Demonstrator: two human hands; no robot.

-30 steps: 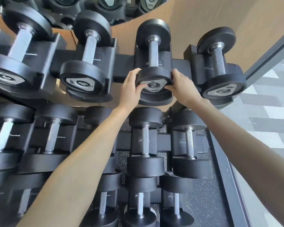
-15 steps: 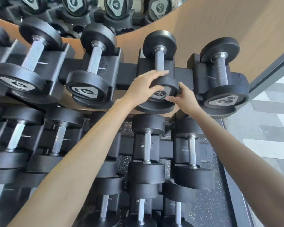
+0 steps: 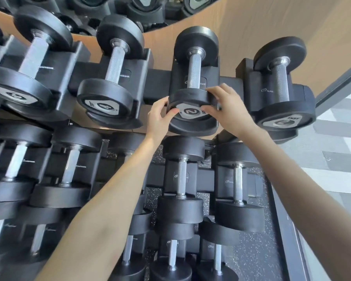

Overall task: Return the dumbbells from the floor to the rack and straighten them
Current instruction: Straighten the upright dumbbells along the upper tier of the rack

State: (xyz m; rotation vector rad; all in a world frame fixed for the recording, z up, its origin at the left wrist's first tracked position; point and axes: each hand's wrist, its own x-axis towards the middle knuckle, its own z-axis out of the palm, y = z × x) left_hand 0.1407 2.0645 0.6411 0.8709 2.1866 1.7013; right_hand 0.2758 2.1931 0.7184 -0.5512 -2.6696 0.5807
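A small black dumbbell marked 2 (image 3: pixel 193 78) lies in its cradle on the top tier of the black rack (image 3: pixel 156 84), second from the right. My left hand (image 3: pixel 160 116) grips the left edge of its near head. My right hand (image 3: pixel 227 106) holds the right edge of the same head, fingers over the top rim and thumb on the face plate. Its grey label (image 3: pixel 190 111) shows between my hands, slightly turned. A second dumbbell marked 2 (image 3: pixel 280 94) rests in the cradle to the right.
Larger dumbbells, one marked 4 (image 3: pixel 111 82), fill the top tier to the left. Two lower tiers hold more dumbbells (image 3: pixel 180 179) under my arms. A wooden wall and mirror lie behind the rack. Grey patterned floor (image 3: pixel 336 142) lies to the right.
My left hand has come off the top of the near head and dropped to its left edge. My right hand has risen over the right rim. The label has turned slightly.
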